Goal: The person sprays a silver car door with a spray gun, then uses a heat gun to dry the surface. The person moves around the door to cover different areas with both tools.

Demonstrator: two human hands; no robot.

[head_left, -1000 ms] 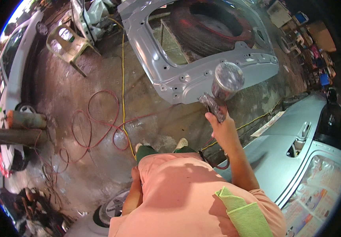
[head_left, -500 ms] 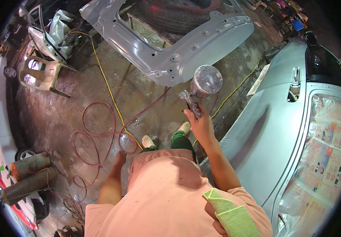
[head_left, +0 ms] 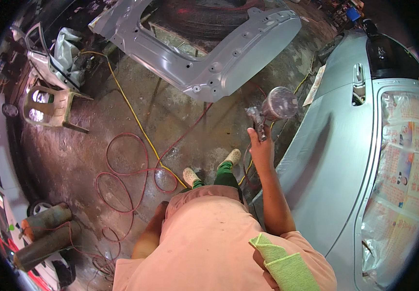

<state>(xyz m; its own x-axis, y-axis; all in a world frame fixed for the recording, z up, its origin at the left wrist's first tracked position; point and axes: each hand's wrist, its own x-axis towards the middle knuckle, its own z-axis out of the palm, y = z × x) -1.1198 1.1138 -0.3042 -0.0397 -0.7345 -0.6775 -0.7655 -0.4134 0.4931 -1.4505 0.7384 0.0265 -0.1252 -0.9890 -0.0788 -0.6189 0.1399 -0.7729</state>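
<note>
My right hand [head_left: 262,149] is closed round the handle of a paint spray gun [head_left: 257,122], held up in front of me at the right. The gun's body looks metallic, and a round, paint-smeared cup [head_left: 280,103] sits on it. Close to the right is the silver-grey side of a car [head_left: 311,160], apart from the gun. My left hand [head_left: 162,208] hangs low at my left hip, where the shirt hem hides its fingers. Ahead lies a grey car body panel [head_left: 185,77] with a large opening.
A red hose [head_left: 136,211] loops across the floor at left, beside a yellow cord [head_left: 132,112]. Farther left are a plastic chair [head_left: 54,109] and two gas cylinders [head_left: 49,242]. Printed paper under plastic film [head_left: 399,179] covers the car's window. A tyre [head_left: 204,29] lies behind the panel.
My right hand has carried the spray gun to the right, toward the car. My left arm has drawn in closer to my body, and the view has shifted slightly.
</note>
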